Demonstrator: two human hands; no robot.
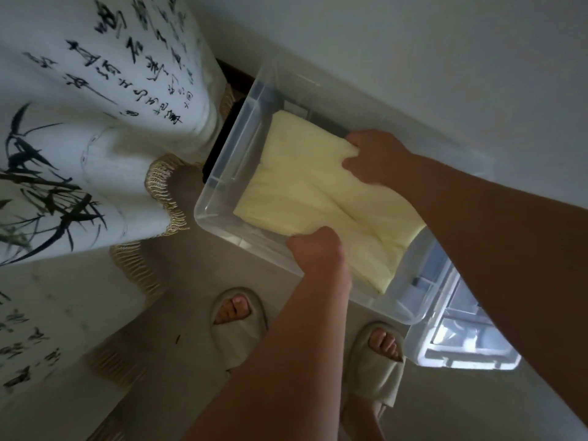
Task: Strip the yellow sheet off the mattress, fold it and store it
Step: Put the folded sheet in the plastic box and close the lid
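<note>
Folded yellow sheet (321,198) lies inside a clear plastic storage bin (222,173), filling most of the bin's width; its far corner sits near the bin's far wall, its near-right end reaches toward the bin's near-right corner. A crease runs along the middle of the fold.

Left hand (315,249) at the sheet's near edge, by the bin's near wall. Grip: fingers curled under and out of sight, knuckles up, closed on the sheet's edge as far as can be seen.

Right hand (375,157) at the sheet's far-right edge, beside the bin's far wall. Grip: thumb on top of the cloth, fingers tucked around the edge, pinching the sheet.

Both forearms bare, reaching in from the lower right of the view.

Bin stands against a white wall (445,58). A second clear plastic piece, ribbed, possibly a lid or another bin (464,338), lies just beside and partly under the bin's near-right corner; cannot tell which.

Left of the bin: white curtain with black calligraphy and bamboo print (79,122), hem trimmed with beige fringe (159,183), bunched on the floor (178,275).

Below the bin: two feet in pale open-toe slippers (238,319), standing on the floor, toes toward the bin.
</note>
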